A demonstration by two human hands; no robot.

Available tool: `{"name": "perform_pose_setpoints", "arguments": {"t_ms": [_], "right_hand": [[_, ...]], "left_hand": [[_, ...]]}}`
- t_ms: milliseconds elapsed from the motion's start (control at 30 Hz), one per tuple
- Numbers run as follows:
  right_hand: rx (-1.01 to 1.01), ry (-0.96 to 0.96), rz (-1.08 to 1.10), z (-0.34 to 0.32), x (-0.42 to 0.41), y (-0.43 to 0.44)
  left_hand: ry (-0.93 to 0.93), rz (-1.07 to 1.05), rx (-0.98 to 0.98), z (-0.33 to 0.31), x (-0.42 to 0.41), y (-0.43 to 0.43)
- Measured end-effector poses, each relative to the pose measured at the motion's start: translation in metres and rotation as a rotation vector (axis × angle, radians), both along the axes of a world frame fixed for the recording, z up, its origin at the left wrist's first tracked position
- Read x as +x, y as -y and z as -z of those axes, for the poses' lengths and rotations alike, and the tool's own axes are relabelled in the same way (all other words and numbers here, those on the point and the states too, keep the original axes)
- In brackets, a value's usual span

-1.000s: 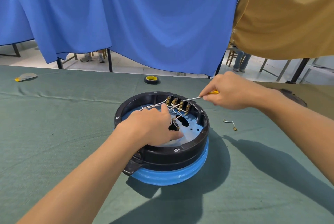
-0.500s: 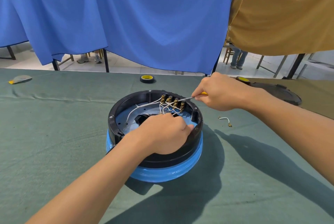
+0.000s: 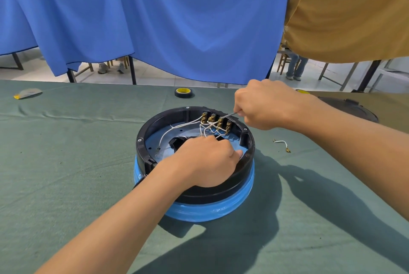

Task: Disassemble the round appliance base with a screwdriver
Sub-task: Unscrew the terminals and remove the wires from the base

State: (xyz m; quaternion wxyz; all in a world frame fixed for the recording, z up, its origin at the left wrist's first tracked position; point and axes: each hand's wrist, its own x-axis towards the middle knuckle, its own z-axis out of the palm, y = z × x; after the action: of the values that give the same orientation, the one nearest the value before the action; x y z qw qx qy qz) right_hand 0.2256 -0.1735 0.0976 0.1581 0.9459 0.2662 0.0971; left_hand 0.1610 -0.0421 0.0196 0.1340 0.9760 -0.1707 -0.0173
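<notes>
right hand (image 3: 264,105) hides screwdriver (image 3: 229,115) handle; left hand (image 3: 208,162) covers base (image 3: 160,120) rim

matt plastic base (image 3: 221,189), cloth table (image 3: 66,163)

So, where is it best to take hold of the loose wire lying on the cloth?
Pinch the white middle of the loose wire from straight above. It lies flat on the cloth, right of the base, apart from it; the brass ends are small and likely harder to pinch.
</notes>
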Motion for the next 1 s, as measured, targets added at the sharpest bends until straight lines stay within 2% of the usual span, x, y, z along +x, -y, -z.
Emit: {"name": "perform_pose_setpoints", "arguments": {"t_ms": [133, 200, 333, 433, 500, 667, 800, 900, 1000], "right_hand": [[-0.026, -0.013, -0.014, -0.007, -0.002, -0.008], [0.021, -0.146, -0.005, -0.018, 0.011, -0.008], [0.202, -0.579, 0.090, -0.037, 0.048, 0.004], [0.311, -0.694, 0.137, -0.035, 0.063, 0.014], [0.279, -0.626, 0.098, -0.031, 0.060, 0.015], [0.086, -0.230, -0.074, -0.012, 0.026, 0.010], [0.025, -0.031, -0.060, 0.000, -0.001, 0.000], [-0.059, 0.038, -0.052, 0.000, -0.009, -0.005], [-0.060, -0.022, -0.043, -0.011, 0.003, -0.008]], "left_hand": [[-0.002, 0.010, -0.011, 0.001, 0.001, -0.001], [0.010, 0.010, -0.013, 0.001, 0.001, -0.001], [-0.034, 0.012, -0.029, -0.001, 0.000, -0.001], [-0.049, 0.020, -0.030, -0.002, -0.001, -0.002], [-0.039, 0.027, -0.025, -0.002, -0.001, -0.002], [0.004, 0.020, -0.009, -0.001, -0.001, -0.001], [0.004, 0.016, -0.010, -0.001, -0.001, 0.000], [-0.001, 0.009, -0.021, -0.001, -0.002, 0.000], [-0.014, 0.004, -0.029, -0.002, -0.002, 0.000]]}}
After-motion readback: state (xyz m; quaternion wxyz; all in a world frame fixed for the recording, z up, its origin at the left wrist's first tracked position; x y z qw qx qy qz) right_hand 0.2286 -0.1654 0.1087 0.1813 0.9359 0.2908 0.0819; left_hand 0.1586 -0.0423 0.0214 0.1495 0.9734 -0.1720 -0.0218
